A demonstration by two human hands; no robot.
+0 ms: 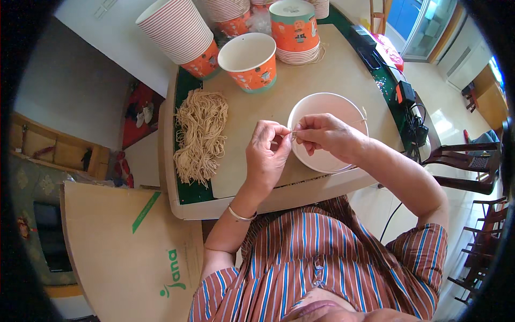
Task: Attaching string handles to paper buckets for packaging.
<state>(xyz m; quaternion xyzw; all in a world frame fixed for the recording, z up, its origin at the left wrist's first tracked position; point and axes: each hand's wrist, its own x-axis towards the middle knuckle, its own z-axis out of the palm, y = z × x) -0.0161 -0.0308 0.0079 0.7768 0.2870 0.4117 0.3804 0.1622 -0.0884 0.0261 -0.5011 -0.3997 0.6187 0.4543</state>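
Observation:
My left hand (266,147) and my right hand (330,136) meet fingertip to fingertip over the left rim of a white paper bucket (335,161). Both are closed in a pinch on a thin, pale string (293,136), of which only a tiny bit shows between the fingers. The bucket's mouth faces up toward me. A piece of beige string (365,114) hangs over its right rim. Left of my hands lies a loose bundle of beige strings (200,137) on the table.
Behind stand an orange printed paper bucket (248,70), an upside-down stack of buckets (294,27) and a tilted stack (177,35). Black adapters and cables (410,110) line the table's right edge. A large cardboard box (118,236) stands at the left, a wooden chair (461,163) at the right.

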